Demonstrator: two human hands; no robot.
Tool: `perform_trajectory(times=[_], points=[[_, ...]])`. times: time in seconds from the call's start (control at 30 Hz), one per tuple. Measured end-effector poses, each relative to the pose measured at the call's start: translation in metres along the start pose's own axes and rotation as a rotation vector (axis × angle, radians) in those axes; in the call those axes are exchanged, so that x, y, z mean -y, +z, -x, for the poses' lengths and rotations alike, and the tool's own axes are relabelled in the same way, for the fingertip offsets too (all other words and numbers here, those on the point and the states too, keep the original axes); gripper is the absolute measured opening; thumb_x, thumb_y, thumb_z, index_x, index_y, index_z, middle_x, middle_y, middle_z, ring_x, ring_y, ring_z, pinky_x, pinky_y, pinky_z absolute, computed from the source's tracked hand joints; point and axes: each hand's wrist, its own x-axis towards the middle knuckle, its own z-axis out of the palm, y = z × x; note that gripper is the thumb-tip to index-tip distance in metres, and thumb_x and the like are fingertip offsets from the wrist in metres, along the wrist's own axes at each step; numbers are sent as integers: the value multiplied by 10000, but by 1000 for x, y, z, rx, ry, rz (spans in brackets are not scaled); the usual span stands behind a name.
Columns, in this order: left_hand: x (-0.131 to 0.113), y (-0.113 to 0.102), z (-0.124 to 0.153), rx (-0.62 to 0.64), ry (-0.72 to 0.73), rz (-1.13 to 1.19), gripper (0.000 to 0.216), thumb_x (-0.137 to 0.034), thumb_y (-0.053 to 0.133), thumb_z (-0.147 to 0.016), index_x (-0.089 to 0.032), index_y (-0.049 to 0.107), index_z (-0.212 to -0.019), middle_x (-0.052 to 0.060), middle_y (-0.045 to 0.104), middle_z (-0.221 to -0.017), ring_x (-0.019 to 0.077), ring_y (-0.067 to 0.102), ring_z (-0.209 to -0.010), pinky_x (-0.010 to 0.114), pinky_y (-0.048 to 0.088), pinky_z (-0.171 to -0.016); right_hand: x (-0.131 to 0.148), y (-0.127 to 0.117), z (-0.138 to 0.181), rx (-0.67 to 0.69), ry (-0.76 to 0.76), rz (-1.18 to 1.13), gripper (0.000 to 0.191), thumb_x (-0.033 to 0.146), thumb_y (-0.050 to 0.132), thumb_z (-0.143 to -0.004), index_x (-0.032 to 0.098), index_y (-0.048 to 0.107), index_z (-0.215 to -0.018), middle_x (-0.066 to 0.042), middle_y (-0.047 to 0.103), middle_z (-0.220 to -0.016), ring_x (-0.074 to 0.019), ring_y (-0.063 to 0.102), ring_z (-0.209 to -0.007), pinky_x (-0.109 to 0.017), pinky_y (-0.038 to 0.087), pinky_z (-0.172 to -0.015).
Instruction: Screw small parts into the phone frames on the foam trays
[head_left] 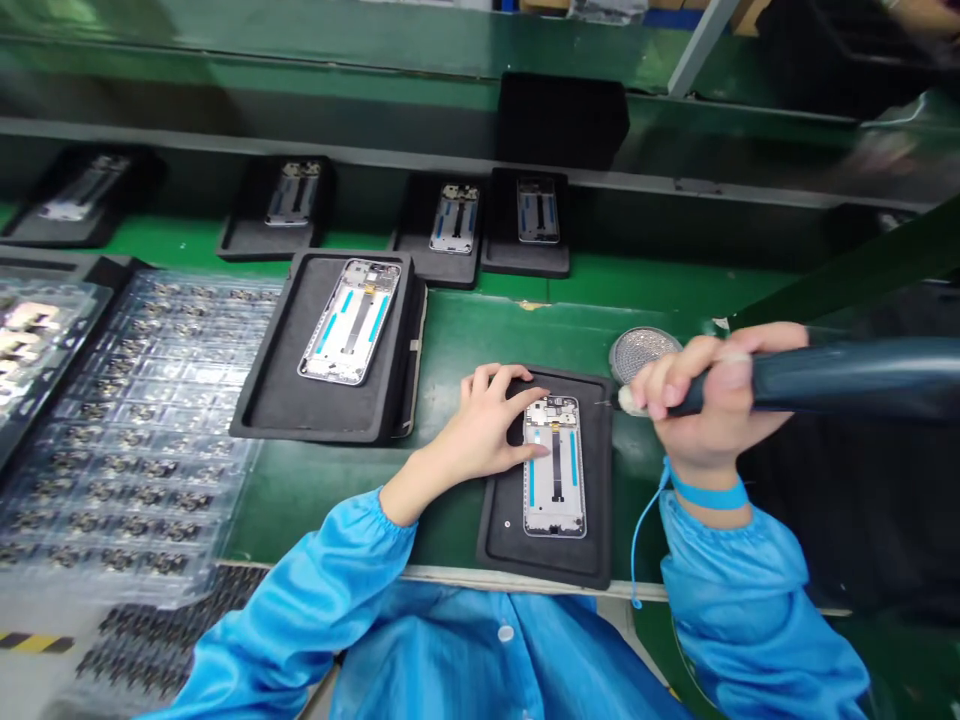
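Note:
A silver phone frame [556, 467] with blue strips lies in a black foam tray [501, 535] at the front edge of the green bench. My left hand [491, 420] rests on the tray's upper left, fingers curled against the frame's left side. My right hand [701, 400] is wrapped round a dark electric screwdriver [840, 375]. Its thin tip points left at the frame's top right corner. A blue wrist strap [709, 494] circles my right wrist.
A round dish of small screws [643, 352] sits behind the screwdriver tip. A second tray with a phone frame [350, 320] lies to the left. Clear blister trays of small parts [142, 430] fill the left side. Several more trays stand on the belt [457, 218] behind.

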Motion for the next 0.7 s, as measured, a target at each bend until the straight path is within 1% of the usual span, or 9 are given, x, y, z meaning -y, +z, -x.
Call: perform_trajectory(times=[0.03, 0.1, 0.17, 0.27, 0.4, 0.5, 0.6, 0.7], points=[[1, 1, 0, -11, -4, 21, 636, -517, 966, -1155, -296, 849, -1739, 221, 693, -1792, 486, 570, -1624, 719, 591, -1326, -4, 9, 4, 23, 27, -10, 504, 618, 991, -1108, 343, 570, -1094, 160, 571, -639, -128, 428, -373, -307, 567, -437], [0, 5, -2, -49, -36, 57, 456, -427, 788, -1262, -303, 897, -1687, 208, 726, -1741, 455, 580, -1607, 713, 592, -1331, -14, 25, 11, 56, 75, -14, 517, 646, 979, -1125, 347, 559, -1105, 166, 565, -642, -122, 428, -373, -307, 584, -454], [-2, 10, -6, -84, -75, 88, 422, -351, 689, -1293, -307, 934, -1633, 194, 762, -1672, 434, 594, -1579, 711, 590, -1335, -23, 35, 16, 88, 112, -12, 533, 669, 975, -1135, 350, 549, -1107, 165, 568, -645, -121, 439, -375, -297, 569, -446], [-5, 14, -11, -95, -97, 127, 404, -343, 716, -1277, -302, 954, -1601, 187, 772, -1643, 436, 590, -1573, 709, 588, -1330, -31, 41, 21, 134, 138, -29, 538, 670, 990, -1130, 354, 555, -1110, 162, 576, -643, -125, 446, -370, -288, 526, -409], [-8, 13, -11, -93, -104, 150, 392, -355, 719, -1280, -294, 958, -1584, 186, 768, -1637, 437, 580, -1577, 706, 586, -1326, -35, 40, 23, 153, 153, -50, 470, 602, 994, -1137, 356, 595, -1112, 151, 593, -643, -142, 451, -358, -305, 483, -367], [-9, 13, -11, -84, -112, 148, 383, -351, 730, -1275, -305, 955, -1582, 183, 760, -1646, 437, 583, -1576, 692, 592, -1309, -35, 38, 24, 158, 159, -46, 446, 569, 1001, -1133, 354, 611, -1106, 146, 601, -652, -141, 454, -361, -309, 491, -378], [-10, 13, -12, -74, -118, 149, 381, -330, 752, -1261, -300, 952, -1585, 179, 760, -1647, 437, 579, -1583, 676, 592, -1303, -35, 37, 24, 158, 150, -21, 451, 578, 995, -1139, 345, 610, -1110, 147, 600, -658, -132, 467, -372, -298, 519, -417], [-9, 13, -12, -75, -114, 166, 378, -324, 754, -1258, -278, 949, -1579, 183, 764, -1648, 437, 573, -1586, 683, 579, -1317, -35, 37, 25, 185, 129, -48, 415, 542, 980, -1163, 344, 618, -1121, 143, 608, -662, -125, 465, -377, -282, 505, -418]])
